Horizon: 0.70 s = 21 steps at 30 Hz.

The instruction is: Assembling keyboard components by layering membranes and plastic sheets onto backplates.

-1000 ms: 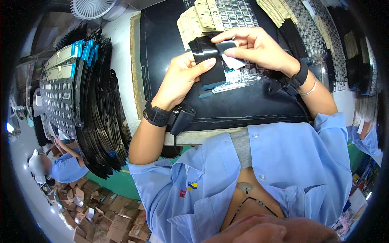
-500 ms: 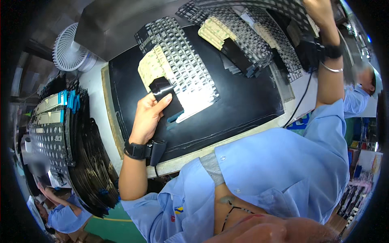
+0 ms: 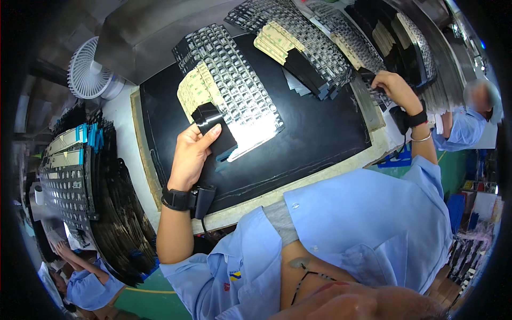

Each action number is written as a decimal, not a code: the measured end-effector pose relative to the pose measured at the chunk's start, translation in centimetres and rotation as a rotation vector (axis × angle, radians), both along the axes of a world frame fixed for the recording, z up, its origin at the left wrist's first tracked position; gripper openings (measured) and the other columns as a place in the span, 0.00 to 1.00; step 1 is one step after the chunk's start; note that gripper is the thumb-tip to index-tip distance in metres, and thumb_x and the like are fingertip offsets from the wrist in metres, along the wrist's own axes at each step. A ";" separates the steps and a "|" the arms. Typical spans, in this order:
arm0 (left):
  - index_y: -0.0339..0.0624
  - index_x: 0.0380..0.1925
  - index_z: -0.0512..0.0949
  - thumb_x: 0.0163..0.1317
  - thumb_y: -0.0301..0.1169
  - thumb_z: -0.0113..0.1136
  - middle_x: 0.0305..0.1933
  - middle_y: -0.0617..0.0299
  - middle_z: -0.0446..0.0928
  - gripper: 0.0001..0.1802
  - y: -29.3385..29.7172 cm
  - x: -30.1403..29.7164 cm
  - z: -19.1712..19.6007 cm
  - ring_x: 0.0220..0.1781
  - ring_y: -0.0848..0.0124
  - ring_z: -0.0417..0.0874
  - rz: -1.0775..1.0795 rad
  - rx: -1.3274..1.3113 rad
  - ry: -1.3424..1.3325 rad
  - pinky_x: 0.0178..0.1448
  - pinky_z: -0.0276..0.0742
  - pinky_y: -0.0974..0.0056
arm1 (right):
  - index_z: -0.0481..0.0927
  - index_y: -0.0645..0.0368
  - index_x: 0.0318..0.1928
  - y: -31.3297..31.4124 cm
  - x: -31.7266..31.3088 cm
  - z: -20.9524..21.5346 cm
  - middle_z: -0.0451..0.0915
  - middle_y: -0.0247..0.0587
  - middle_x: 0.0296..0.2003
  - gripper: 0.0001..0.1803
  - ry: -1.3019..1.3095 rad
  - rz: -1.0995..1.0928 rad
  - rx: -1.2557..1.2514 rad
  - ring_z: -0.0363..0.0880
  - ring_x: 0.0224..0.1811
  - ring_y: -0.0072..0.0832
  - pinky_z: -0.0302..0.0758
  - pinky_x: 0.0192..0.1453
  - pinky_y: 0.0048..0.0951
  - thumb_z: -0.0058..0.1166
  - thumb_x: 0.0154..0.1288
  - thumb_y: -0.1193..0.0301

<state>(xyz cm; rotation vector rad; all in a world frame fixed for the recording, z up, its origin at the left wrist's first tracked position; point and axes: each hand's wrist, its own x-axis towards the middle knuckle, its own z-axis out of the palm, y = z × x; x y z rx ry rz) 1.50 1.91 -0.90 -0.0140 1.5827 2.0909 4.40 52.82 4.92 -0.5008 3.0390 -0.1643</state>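
A black perforated keyboard-shaped sheet (image 3: 240, 80) lies at a slant on the black mat (image 3: 314, 146). A cream backing piece (image 3: 198, 88) covers part of its left side, with a glossy black flap (image 3: 207, 118) below. My left hand (image 3: 191, 149) pinches this flap between thumb and fingers. At the right, my right hand (image 3: 396, 89) has its fingers closed at the near black end of another perforated sheet (image 3: 358, 52) in the stacks. What its fingertips grip is partly hidden. Between the hands lies a fanned stack of similar sheets (image 3: 314, 58) with cream backing.
A white fan (image 3: 89, 68) stands at the back left beside a metal panel (image 3: 154, 37). Large piles of black perforated sheets (image 3: 66, 184) rise on the left. More sheets (image 3: 392, 40) stand at the far right. Co-workers in blue sit on both sides.
My right hand has come down and nearer from the top right to the near end of the right stacks. The sheet stretching across the top is no longer there. My left hand has barely moved.
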 end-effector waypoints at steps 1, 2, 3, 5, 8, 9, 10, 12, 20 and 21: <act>0.34 0.45 0.77 0.64 0.27 0.59 0.39 0.61 0.81 0.12 -0.1 0.0 0.1 0.35 0.80 0.81 -0.002 -0.004 -0.001 0.38 0.78 0.74 | 0.78 0.62 0.30 0.5 0.3 0.1 0.77 0.46 0.28 0.05 0.017 -0.022 0.069 0.77 0.36 0.43 0.73 0.42 0.36 0.53 0.51 0.82; 0.34 0.45 0.77 0.64 0.27 0.59 0.39 0.61 0.81 0.12 -0.2 0.1 0.1 0.35 0.80 0.81 -0.003 0.003 -0.011 0.38 0.78 0.74 | 0.79 0.60 0.30 0.8 0.5 0.3 0.77 0.45 0.29 0.04 0.010 -0.078 0.113 0.77 0.36 0.44 0.73 0.42 0.37 0.53 0.52 0.80; 0.34 0.45 0.77 0.64 0.27 0.59 0.39 0.61 0.81 0.12 -0.2 0.2 0.1 0.35 0.79 0.81 0.002 0.010 -0.021 0.38 0.78 0.74 | 0.80 0.57 0.30 0.9 0.4 0.6 0.78 0.43 0.29 0.04 0.003 -0.128 0.156 0.78 0.37 0.44 0.74 0.41 0.39 0.54 0.52 0.77; 0.33 0.46 0.75 0.64 0.27 0.58 0.42 0.60 0.81 0.12 -0.5 0.2 0.1 0.40 0.77 0.81 -0.019 -0.002 -0.018 0.45 0.77 0.71 | 0.81 0.56 0.30 0.1 0.5 1.6 0.78 0.43 0.31 0.04 0.027 -0.189 0.266 0.78 0.38 0.44 0.75 0.42 0.39 0.55 0.51 0.76; 0.32 0.48 0.74 0.65 0.28 0.56 0.46 0.58 0.80 0.14 -0.7 -0.2 -0.3 0.45 0.74 0.81 -0.054 -0.034 -0.013 0.51 0.77 0.67 | 0.80 0.56 0.39 -4.4 0.8 4.9 0.78 0.41 0.44 0.13 0.140 -0.284 0.484 0.76 0.46 0.41 0.74 0.48 0.37 0.62 0.49 0.70; 0.32 0.48 0.73 0.65 0.28 0.57 0.47 0.58 0.79 0.14 -0.7 -0.3 -0.5 0.46 0.74 0.81 -0.076 -0.060 -0.007 0.52 0.77 0.67 | 0.80 0.55 0.41 -5.8 0.7 5.2 0.78 0.40 0.43 0.14 0.271 -0.203 0.421 0.76 0.45 0.41 0.75 0.47 0.38 0.62 0.51 0.69; 0.31 0.49 0.73 0.65 0.28 0.57 0.48 0.58 0.78 0.15 -0.7 0.1 -0.7 0.46 0.73 0.81 -0.046 -0.142 -0.007 0.52 0.77 0.66 | 0.79 0.55 0.43 -7.7 -0.9 5.0 0.78 0.40 0.43 0.15 0.309 -0.085 0.317 0.76 0.46 0.41 0.74 0.48 0.38 0.61 0.53 0.68; 0.31 0.49 0.73 0.65 0.28 0.57 0.47 0.58 0.79 0.16 -0.4 -0.7 -0.6 0.45 0.74 0.81 -0.077 -0.083 -0.010 0.51 0.78 0.67 | 0.78 0.57 0.47 -12.0 -1.6 5.3 0.79 0.39 0.45 0.15 0.358 0.032 0.152 0.77 0.48 0.40 0.74 0.48 0.36 0.56 0.61 0.67; 0.34 0.46 0.75 0.64 0.28 0.59 0.43 0.59 0.81 0.13 0.1 -0.1 -0.3 0.40 0.76 0.82 -0.028 0.014 -0.017 0.45 0.80 0.70 | 0.63 0.58 0.65 0.9 -13.8 -5.5 0.63 0.59 0.64 0.29 -0.004 -0.139 0.124 0.63 0.65 0.50 0.66 0.65 0.39 0.38 0.72 0.54; 0.34 0.46 0.75 0.64 0.28 0.59 0.43 0.59 0.81 0.13 0.1 -0.2 -0.2 0.40 0.76 0.82 -0.027 0.014 -0.021 0.45 0.80 0.70 | 0.64 0.58 0.65 3.2 -14.5 -6.9 0.59 0.57 0.67 0.29 -0.019 -0.231 0.099 0.59 0.68 0.50 0.63 0.68 0.39 0.38 0.71 0.53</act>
